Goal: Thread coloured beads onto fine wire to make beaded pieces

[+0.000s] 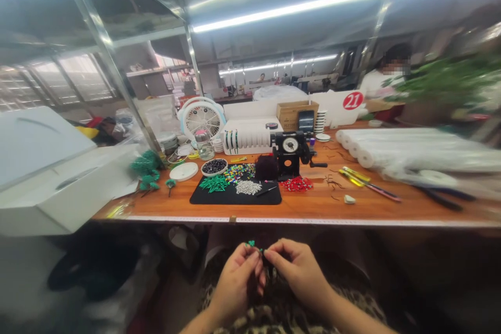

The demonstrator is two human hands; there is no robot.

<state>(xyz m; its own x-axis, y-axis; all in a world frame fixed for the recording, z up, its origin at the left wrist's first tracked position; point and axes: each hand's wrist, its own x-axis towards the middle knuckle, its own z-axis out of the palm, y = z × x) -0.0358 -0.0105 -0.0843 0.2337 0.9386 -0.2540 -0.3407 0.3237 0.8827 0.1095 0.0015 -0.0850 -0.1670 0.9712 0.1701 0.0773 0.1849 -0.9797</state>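
Note:
Below the table's front edge, over my lap, both hands are raised close together. My left hand (238,275) is closed, its thumb and fingers pinching a small green beaded piece (251,243) that sticks up above the fingertips. My right hand (298,269) is also closed in a pinch, its fingertips next to a tiny green bit at the left fingers; what it grips is too small to make out. Ahead lies a black mat (230,199) bearing green tube beads (213,183), silver beads (249,188), mixed coloured beads (236,172) and a thin dark tool (266,191).
A black hand-crank machine (290,154) stands behind red beads (296,183). Left are a dish of black beads (214,167), green beaded sprigs (148,182) and a white box (35,211). Cutters (352,177), pliers (440,198) and plastic-wrapped rolls (410,148) lie right. A person (385,81) sits beyond.

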